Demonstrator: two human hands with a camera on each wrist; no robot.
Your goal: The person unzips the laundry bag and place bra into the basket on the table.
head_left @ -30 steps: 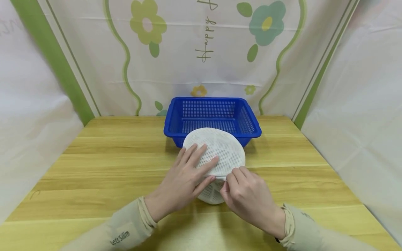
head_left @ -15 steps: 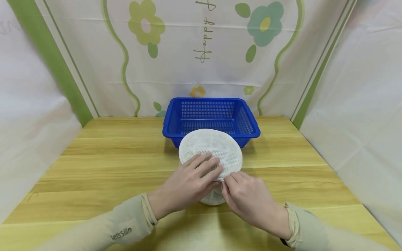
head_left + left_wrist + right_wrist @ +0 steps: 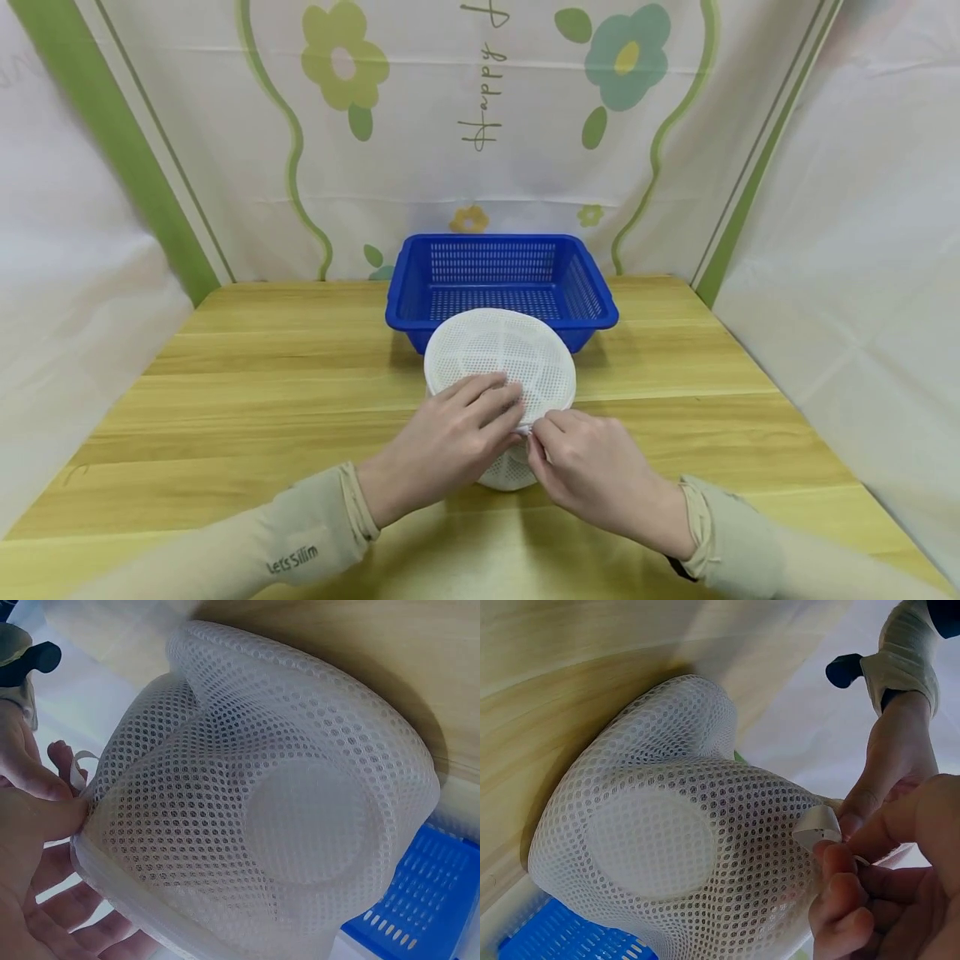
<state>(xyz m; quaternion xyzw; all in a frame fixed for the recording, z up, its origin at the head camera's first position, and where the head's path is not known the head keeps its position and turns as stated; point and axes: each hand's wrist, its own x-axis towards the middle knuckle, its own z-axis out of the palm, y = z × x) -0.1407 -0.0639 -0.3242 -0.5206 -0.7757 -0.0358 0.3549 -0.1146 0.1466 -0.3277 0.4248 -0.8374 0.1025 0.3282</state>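
A white mesh laundry bag with a round, flat top stands on the table in the head view, its lower side bulging below. My left hand lies over the near left of the top. In the left wrist view its thumb presses the mesh side while the fingers lie across the top, so the rim is gripped between them. My right hand pinches the bag's edge at the near right, close beside the left thumb. A white fabric loop sticks out by the right fingertips, which hide what exactly they pinch.
A blue plastic basket with slotted walls stands just behind the bag, partly covered by it. The wooden table is enclosed by white cloth with printed flowers at the back and plain cloth at the sides.
My left hand has slid toward the near right over the bag's top, its spread fingers drawing closer together. The bag's top has shifted slightly left; the right hand keeps pinching the edge.
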